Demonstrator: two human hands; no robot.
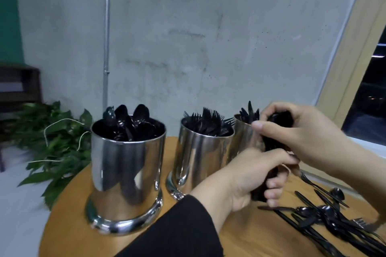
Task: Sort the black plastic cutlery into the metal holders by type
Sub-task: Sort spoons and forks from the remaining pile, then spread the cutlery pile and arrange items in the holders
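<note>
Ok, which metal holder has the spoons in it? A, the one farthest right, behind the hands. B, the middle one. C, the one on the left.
C: rounded spoon bowls stick out of the left holder, while the middle holder shows fork tines.

Both hands grip an upright bundle of black plastic cutlery [273, 152]: left hand [250, 179] low, right hand [296, 131] on top; three shiny cylindrical metal holders [125, 173] stand behind on a round wooden table [250, 236].
</note>
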